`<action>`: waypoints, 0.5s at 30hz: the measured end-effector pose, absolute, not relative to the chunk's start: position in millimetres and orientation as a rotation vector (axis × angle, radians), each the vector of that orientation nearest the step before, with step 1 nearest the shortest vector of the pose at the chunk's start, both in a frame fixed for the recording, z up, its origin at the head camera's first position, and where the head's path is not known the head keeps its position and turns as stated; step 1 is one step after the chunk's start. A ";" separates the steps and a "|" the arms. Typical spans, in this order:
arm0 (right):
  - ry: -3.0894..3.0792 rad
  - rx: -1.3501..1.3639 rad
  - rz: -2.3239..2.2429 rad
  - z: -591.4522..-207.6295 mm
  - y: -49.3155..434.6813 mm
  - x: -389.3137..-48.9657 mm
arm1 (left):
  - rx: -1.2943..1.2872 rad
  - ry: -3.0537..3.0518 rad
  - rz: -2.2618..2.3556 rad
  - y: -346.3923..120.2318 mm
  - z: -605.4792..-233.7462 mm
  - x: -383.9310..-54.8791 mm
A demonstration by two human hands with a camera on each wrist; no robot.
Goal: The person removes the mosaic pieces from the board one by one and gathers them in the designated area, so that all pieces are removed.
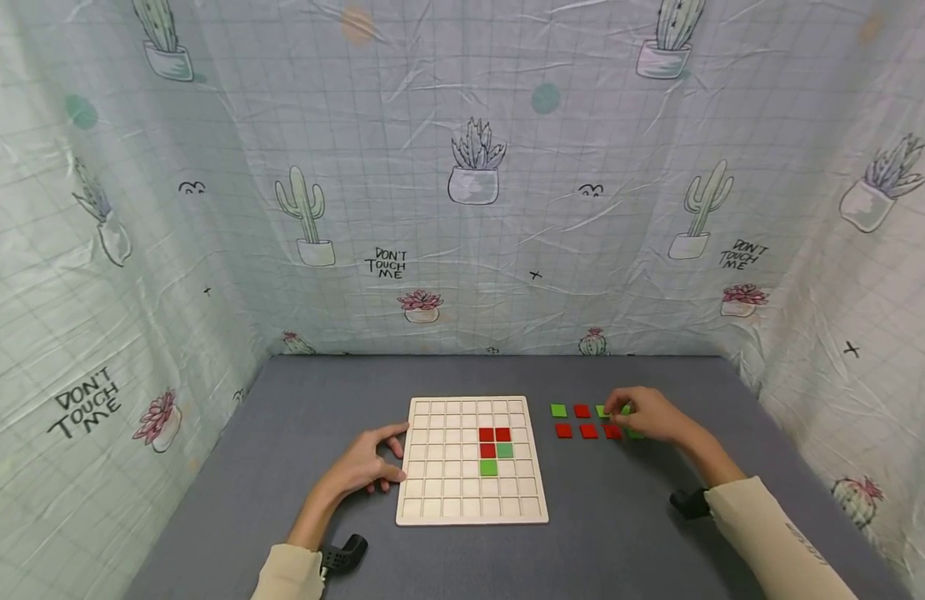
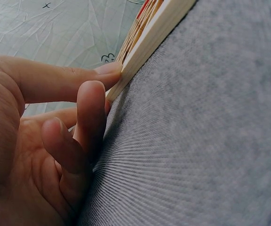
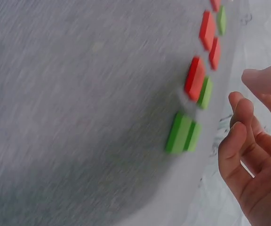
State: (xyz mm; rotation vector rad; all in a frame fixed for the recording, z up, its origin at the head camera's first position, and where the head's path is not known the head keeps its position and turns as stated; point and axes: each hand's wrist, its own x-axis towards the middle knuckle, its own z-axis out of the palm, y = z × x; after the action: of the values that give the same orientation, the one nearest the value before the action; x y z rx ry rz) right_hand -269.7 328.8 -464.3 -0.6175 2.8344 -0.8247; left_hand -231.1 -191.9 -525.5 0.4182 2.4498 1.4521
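Note:
A pale wooden grid board lies on the table, with three red tiles and two green tiles in its squares. My left hand is at its left edge, index finger and thumb touching the side. In the left wrist view, the thumb meets the board's wooden edge, the other fingers bent loosely. To the right, my right hand hovers over loose red and green tiles, partly covering some in the head view. Its fingers are bent with nothing between them, apart from the green tile below.
Loose tiles lie in two rows right of the board, including a red tile and a green tile. The dark grey tabletop ends at a hanging cloth printed with cacti, which also covers both sides.

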 end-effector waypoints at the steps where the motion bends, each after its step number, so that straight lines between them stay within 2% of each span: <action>1: 2.834 -0.627 -0.825 -463.4 325.5 -269.9 | 0.421 2.446 1.454 -192.2 -525.7 -230.9; 15: 2.761 -0.745 -0.923 -454.6 287.6 -274.7 | 0.436 2.437 1.466 -193.0 -526.2 -231.3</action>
State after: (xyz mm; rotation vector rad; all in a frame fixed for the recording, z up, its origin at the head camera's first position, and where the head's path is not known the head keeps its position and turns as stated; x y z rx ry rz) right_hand -274.7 287.6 -454.6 -0.7453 2.7607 -0.9226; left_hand -231.3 -193.0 -526.2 0.4362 2.4373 1.4665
